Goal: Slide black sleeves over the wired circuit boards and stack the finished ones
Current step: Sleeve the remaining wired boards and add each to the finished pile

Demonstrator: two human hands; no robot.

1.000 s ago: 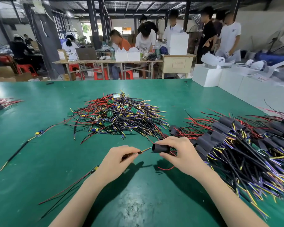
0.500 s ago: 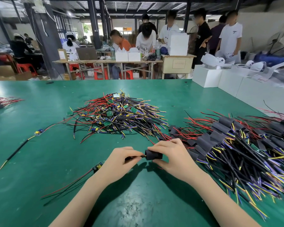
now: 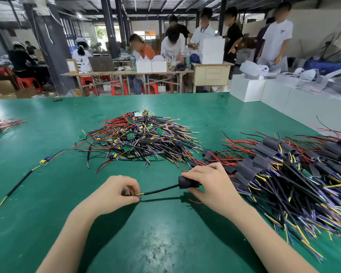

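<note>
Right hand (image 3: 211,184) grips the soft, light black sleeve (image 3: 187,182); left hand (image 3: 114,194) pinches the limp cable (image 3: 159,191) end; better hold near the sleeve mouth

Matt black sleeve (image 3: 187,182), glossy green table (image 3: 47,174)

A heap of bare wired green circuit boards (image 3: 140,135) is lying at the middle of the green table (image 3: 47,213). To its right, a stack of black-sleeved wired boards (image 3: 283,174) is spreading toward the table's right edge. The left hand (image 3: 114,192) and the right hand (image 3: 209,182) are sitting in front of the heap, just left of the stack. One single wired board with a yellow part (image 3: 45,160) is lying apart on the left.
</note>
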